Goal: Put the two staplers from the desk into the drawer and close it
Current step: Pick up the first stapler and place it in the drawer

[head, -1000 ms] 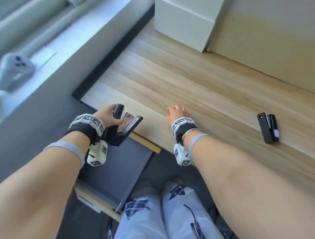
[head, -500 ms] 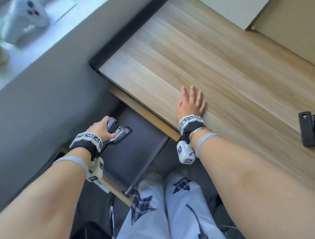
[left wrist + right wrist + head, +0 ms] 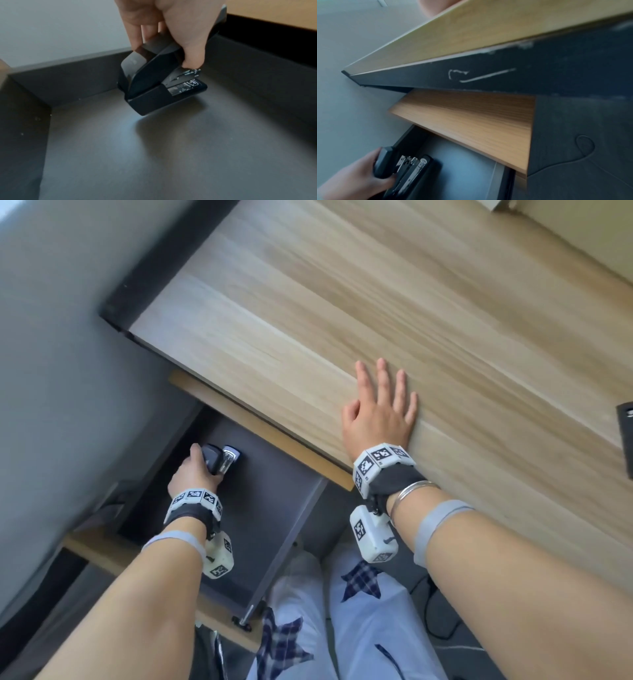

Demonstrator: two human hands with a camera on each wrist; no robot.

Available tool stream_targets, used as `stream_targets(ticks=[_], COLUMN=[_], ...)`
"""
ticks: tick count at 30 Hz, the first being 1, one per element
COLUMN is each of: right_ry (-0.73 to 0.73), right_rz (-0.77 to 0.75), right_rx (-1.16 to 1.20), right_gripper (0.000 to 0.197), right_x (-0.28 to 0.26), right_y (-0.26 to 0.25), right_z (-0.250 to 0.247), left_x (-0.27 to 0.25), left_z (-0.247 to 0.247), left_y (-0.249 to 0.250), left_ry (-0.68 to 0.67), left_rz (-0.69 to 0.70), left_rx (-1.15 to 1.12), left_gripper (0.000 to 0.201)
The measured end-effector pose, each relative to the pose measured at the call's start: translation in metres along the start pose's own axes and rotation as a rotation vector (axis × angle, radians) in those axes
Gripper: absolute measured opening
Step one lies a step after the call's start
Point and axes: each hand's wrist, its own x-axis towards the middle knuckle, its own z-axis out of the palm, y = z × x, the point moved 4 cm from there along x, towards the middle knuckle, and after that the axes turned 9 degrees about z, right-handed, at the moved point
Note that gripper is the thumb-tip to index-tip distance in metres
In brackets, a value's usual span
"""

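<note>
My left hand grips a black stapler by its top arm, low inside the open dark drawer near its left back corner. In the left wrist view the stapler hangs tilted with its jaw apart, its base just above the drawer floor. The same stapler shows in the right wrist view. My right hand lies flat with spread fingers on the wooden desk top near its front edge. A second black stapler sits on the desk, cut off by the right edge.
The drawer juts out under the desk's left end, beside a grey wall. My knees in light trousers sit just right of the drawer. A cable trails on the floor.
My left hand has carried the stapler from above the drawer's front down and deeper toward its back left corner. My right hand has uncurled to lie flat on the desk.
</note>
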Motion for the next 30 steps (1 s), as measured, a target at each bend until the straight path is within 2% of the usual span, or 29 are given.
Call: stream_targets(ticks=[7, 13, 16, 19, 25, 30], right_ry=[0.033, 0.035, 0.029, -0.004, -0.037, -0.169], right_rz=[-0.009, -0.003, 0.000, 0.003, 0.003, 0.000], right_rx=[-0.005, 0.002, 0.015, 0.018, 0.047, 0.090], right_gripper=[0.063, 0.062, 0.062, 0.062, 0.060, 0.059], right_x=[0.001, 0.001, 0.000, 0.000, 0.000, 0.000], right_y=[-0.001, -0.002, -0.003, -0.002, -0.002, -0.001], right_z=[-0.002, -0.003, -0.004, -0.004, -0.008, -0.012], left_x=[0.010, 0.018, 0.019, 0.014, -0.009, -0.045], left_z=[0.027, 0.039, 0.036, 0.024, -0.024, -0.068], left_y=[0.002, -0.001, 0.000, 0.002, 0.016, 0.047], left_ry=[0.017, -0.047, -0.075, -0.084, -0.042, -0.092], left_rz=[-0.064, -0.056, -0.063, -0.057, 0.040, 0.141], left_rx=[-0.064, -0.030, -0.056, -0.072, 0.030, 0.094], left_gripper=[0.052, 0.064, 0.061, 0.055, 0.054, 0.034])
